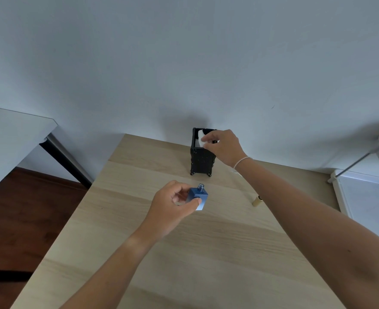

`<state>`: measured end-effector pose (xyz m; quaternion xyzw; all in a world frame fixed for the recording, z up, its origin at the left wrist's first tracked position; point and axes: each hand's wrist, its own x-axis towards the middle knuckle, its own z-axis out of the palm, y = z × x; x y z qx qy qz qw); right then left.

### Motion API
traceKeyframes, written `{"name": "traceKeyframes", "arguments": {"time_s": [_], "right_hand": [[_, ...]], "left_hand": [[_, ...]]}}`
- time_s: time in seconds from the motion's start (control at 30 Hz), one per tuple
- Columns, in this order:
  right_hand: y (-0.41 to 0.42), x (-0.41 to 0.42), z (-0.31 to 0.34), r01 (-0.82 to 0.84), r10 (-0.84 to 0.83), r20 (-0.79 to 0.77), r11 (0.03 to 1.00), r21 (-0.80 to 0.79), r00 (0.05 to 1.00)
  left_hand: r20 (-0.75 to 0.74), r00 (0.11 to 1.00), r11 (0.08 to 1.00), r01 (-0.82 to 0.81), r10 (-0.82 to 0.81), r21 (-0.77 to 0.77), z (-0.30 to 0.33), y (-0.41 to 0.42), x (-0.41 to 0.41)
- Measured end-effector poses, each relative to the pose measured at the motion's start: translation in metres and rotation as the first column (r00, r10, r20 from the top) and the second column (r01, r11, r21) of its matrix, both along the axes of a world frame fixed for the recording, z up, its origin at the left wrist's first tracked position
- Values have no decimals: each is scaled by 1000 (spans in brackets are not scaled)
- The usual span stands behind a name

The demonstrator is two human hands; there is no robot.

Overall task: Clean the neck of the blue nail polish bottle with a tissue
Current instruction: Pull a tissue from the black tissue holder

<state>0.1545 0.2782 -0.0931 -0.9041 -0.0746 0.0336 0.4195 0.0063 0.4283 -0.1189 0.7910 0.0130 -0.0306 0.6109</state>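
Note:
A square blue nail polish bottle (198,196) with its cap off shows a bare threaded neck at the top. My left hand (172,205) grips it by the sides, thumb in front, just above the wooden table (184,264). Behind it stands a tall black box (200,160) with white tissue (200,139) showing in its open top. My right hand (223,146) reaches over the box's rim, and its fingertips pinch the white tissue.
A small gold cap (257,200) lies on the table to the right of the bottle, under my right forearm. A white desk (10,130) stands at the left and white furniture (367,197) at the right. The wall is close behind the box.

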Motion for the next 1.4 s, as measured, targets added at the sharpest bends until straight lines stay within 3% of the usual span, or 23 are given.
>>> {"name": "traceKeyframes", "arguments": {"time_s": [0.57,1.07,1.3,1.4], "right_hand": [[-1,3,1,-10,10,-4,1000,-16,1000],[-3,6,4,-47,34,-138,995,-91,990],[-1,15,-2,-54,75,37,916,-397,996],[-3,18,-1,-78,130,93,899,-430,987]], "left_hand": [[0,1000,1000,-5,5,-11,2,-2,0],[12,1000,1000,-13,13,-1,4,-2,0],[14,1000,1000,-14,14,0,2,-3,0],[12,1000,1000,-12,12,-3,2,-1,0]]}}
